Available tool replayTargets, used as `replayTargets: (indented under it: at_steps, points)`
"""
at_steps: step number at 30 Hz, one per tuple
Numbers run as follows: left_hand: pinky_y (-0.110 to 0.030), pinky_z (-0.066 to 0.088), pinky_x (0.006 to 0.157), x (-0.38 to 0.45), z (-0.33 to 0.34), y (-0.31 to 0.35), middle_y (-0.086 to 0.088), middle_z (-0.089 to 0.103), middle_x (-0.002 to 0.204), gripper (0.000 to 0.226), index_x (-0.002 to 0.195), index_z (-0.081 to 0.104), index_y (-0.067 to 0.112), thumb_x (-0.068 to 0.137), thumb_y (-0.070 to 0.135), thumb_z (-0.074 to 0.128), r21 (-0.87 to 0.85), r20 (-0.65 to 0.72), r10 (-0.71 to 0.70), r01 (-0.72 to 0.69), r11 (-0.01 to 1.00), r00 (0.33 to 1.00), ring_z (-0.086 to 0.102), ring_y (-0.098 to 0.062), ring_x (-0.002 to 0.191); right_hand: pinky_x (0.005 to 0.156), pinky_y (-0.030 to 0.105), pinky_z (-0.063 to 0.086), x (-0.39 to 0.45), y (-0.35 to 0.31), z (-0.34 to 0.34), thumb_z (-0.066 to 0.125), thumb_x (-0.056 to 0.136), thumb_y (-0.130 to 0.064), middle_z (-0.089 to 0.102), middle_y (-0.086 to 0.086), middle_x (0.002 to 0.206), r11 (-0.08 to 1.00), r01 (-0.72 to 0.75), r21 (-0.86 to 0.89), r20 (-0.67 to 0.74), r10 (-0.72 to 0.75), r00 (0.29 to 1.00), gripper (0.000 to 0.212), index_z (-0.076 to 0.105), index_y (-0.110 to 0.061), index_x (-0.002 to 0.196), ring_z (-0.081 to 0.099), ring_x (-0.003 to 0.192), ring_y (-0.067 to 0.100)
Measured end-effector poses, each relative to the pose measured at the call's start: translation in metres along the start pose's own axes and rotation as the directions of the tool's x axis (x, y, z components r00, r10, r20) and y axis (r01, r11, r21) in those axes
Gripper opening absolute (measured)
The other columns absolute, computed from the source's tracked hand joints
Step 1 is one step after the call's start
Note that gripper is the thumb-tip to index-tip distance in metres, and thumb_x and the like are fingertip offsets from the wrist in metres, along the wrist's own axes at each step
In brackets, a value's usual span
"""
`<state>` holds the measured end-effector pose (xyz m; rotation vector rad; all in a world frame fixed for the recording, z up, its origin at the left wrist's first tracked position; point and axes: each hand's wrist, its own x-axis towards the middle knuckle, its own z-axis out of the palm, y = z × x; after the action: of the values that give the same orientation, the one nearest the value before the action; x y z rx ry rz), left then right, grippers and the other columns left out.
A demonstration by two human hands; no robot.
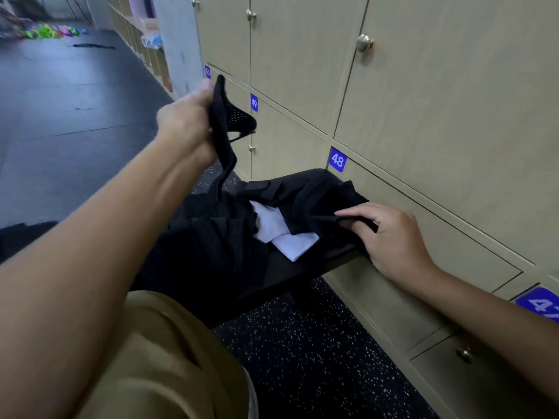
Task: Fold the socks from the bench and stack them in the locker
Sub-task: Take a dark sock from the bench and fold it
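Black sock point(225, 122) lifted by left hand point(184, 122), right hand point(390, 237) at bench edge point(302, 275)

The sock point(225, 122) held up is black, with a fine mesh pattern on one part. The pile point(223, 237) on the black bench point(290, 273) is black too, with two white socks point(281, 234) among it. The lockers point(423, 95) are pale olive-beige with blue number tags point(337, 160) in white digits and brass knobs point(364, 42). The floor point(305, 352) is black, speckled white. The trousers point(157, 367) are khaki.
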<state>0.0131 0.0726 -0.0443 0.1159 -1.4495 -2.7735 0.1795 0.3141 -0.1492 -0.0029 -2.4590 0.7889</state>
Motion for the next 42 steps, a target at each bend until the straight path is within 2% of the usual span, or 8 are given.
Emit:
replayTargets:
  at_steps: [6,11,15,21,27,32,38,42]
  points:
    - [-0.02,0.052,0.045,-0.019,0.015,-0.011,-0.004,0.058,0.082,0.011,0.101,0.059,0.008,0.098,0.016,0.066,0.109,0.125,-0.053,0.04,0.993,0.991,0.059,-0.01,0.055,0.086,0.037,0.05,0.02,-0.013,0.011,0.071,0.093,-0.025,0.074,-0.017,0.086,0.966,-0.201,0.164,0.07,0.192,0.979,0.005,0.073,-0.02,0.093,0.066,0.082,0.0]
    - [-0.03,0.059,0.063,-0.014,0.008,-0.018,-0.004,0.058,0.078,0.014,0.098,0.061,0.007,0.1,0.021,0.063,0.215,0.2,-0.067,0.023,0.976,0.977,0.059,-0.014,0.058,0.103,0.043,0.052,0.034,-0.01,0.027,0.068,0.083,-0.053,0.074,0.001,0.116,0.837,-0.429,0.34,0.166,0.396,0.903,0.059,0.069,-0.009,0.121,0.068,0.112,0.016]
    - [-0.03,0.056,0.057,-0.02,0.012,-0.027,-0.004,0.052,0.062,0.033,0.074,0.051,0.011,0.104,0.022,0.056,0.41,0.28,-0.004,-0.116,0.905,0.96,0.048,-0.015,0.051,0.09,0.042,0.059,0.034,-0.003,0.022,0.066,0.098,-0.024,0.078,0.005,0.099,0.636,-0.533,0.558,0.25,0.484,0.839,0.017,0.075,-0.012,0.105,0.074,0.093,0.021]
    - [-0.026,0.047,0.051,-0.032,0.024,-0.055,-0.006,0.051,0.066,0.03,0.076,0.047,0.016,0.1,0.023,0.064,0.589,0.381,-0.077,-0.178,0.788,0.921,0.049,-0.019,0.057,0.068,0.028,0.06,0.043,-0.002,-0.012,0.068,0.096,-0.02,0.077,0.005,0.094,0.47,-0.552,0.689,0.229,0.582,0.78,0.01,0.073,-0.012,0.101,0.073,0.077,0.017]
    - [-0.022,0.051,0.058,-0.06,0.042,-0.083,-0.005,0.062,0.073,0.02,0.089,0.053,0.012,0.096,0.022,0.069,0.647,0.507,-0.217,-0.202,0.735,0.834,0.059,-0.012,0.058,0.094,0.048,0.058,0.034,-0.005,-0.062,0.07,0.095,-0.021,0.077,0.01,0.1,0.468,-0.503,0.726,0.144,0.612,0.777,0.015,0.072,-0.01,0.103,0.075,0.086,0.02]
    - [-0.019,0.043,0.051,-0.092,0.063,-0.102,-0.002,0.06,0.061,0.023,0.083,0.054,0.012,0.095,0.024,0.07,0.68,0.639,-0.334,-0.307,0.665,0.693,0.05,-0.011,0.051,0.098,0.059,0.053,-0.002,-0.014,-0.096,0.072,0.094,-0.022,0.075,0.019,0.108,0.522,-0.515,0.679,0.105,0.626,0.773,0.028,0.071,0.001,0.109,0.072,0.105,0.032]
    - [-0.016,0.045,0.054,-0.139,0.095,-0.119,-0.005,0.069,0.067,0.032,0.088,0.055,0.003,0.093,0.031,0.07,0.643,0.728,-0.369,-0.39,0.659,0.577,0.058,-0.008,0.056,0.075,0.028,0.062,-0.046,-0.021,-0.141,0.07,0.094,-0.018,0.079,0.009,0.093,0.617,-0.508,0.601,0.059,0.6,0.798,0.017,0.074,-0.006,0.105,0.077,0.085,0.018]
    - [-0.026,0.049,0.064,-0.171,0.118,-0.123,-0.016,0.073,0.082,0.031,0.086,0.057,0.007,0.09,0.034,0.072,0.62,0.757,-0.377,-0.405,0.671,0.535,0.062,-0.013,0.064,0.047,0.008,0.043,-0.068,-0.02,-0.174,0.07,0.094,-0.016,0.079,0.008,0.084,0.664,-0.468,0.583,-0.02,0.588,0.809,0.015,0.074,-0.003,0.101,0.067,0.056,0.001]
